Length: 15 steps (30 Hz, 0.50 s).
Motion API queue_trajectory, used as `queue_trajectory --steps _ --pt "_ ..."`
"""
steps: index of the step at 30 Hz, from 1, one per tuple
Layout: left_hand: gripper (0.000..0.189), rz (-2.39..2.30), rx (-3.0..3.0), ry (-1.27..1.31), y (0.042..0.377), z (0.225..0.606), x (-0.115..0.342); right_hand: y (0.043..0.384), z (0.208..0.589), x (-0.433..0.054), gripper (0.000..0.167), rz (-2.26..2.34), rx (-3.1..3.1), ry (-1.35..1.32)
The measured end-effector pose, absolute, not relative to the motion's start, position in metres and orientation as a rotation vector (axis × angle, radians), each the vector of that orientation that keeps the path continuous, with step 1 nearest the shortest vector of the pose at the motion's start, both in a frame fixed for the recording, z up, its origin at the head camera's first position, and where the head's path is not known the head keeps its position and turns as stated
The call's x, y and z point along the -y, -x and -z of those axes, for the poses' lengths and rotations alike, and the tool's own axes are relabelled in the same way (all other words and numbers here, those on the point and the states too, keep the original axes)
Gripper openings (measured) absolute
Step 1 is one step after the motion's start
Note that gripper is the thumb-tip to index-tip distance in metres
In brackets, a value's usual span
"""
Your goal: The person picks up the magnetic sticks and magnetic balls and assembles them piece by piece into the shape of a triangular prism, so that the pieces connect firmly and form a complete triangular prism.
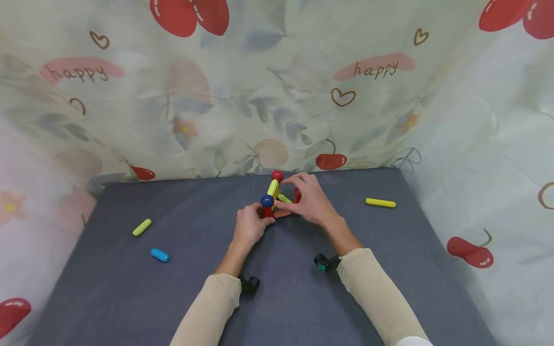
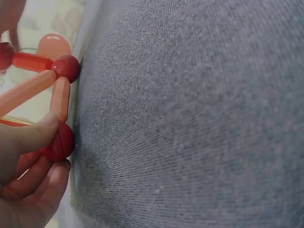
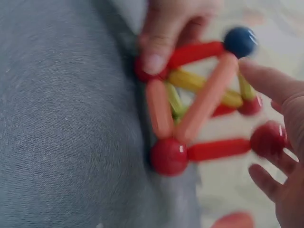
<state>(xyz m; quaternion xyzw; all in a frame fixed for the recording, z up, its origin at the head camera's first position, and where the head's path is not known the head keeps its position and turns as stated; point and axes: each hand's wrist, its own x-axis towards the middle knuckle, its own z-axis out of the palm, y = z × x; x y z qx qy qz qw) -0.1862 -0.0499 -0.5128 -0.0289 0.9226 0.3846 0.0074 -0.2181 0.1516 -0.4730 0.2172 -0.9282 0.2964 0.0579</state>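
A frame of coloured rods and balls, apparently a magnetic building set, stands at the table's far middle. Its blue ball (image 1: 267,201) and a red ball (image 1: 277,176) are on top. My left hand (image 1: 251,223) pinches a low red ball (image 2: 61,142) between thumb and fingers. An orange rod (image 3: 159,109) runs from there to another low red ball (image 3: 169,156). My right hand (image 1: 311,199) is spread around the frame's right side, its thumb by the blue ball and a slanted orange rod (image 3: 209,97). Its other fingers are near a raised red ball (image 3: 268,137); contact is unclear.
A yellow-green rod (image 1: 142,227) and a blue rod (image 1: 160,254) lie on the dark grey table (image 1: 190,307) at left. At right lies a yellow rod (image 1: 380,203). A printed curtain (image 1: 242,62) hangs right behind the table's far edge.
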Motion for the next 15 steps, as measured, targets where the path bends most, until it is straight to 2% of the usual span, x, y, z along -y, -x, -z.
queue_trajectory --steps 3,8,15 --pt "0.037 -1.201 -2.888 0.102 0.187 0.514 0.048 0.216 0.483 -0.164 0.065 -1.150 2.859 -0.475" --pt "0.039 -1.224 -2.868 0.086 0.189 0.514 0.045 0.216 0.512 -0.174 0.045 -1.255 2.938 -0.366" --pt "0.036 -1.214 -2.861 0.080 0.188 0.512 0.048 0.215 0.530 -0.171 0.019 -1.186 2.832 -0.441"
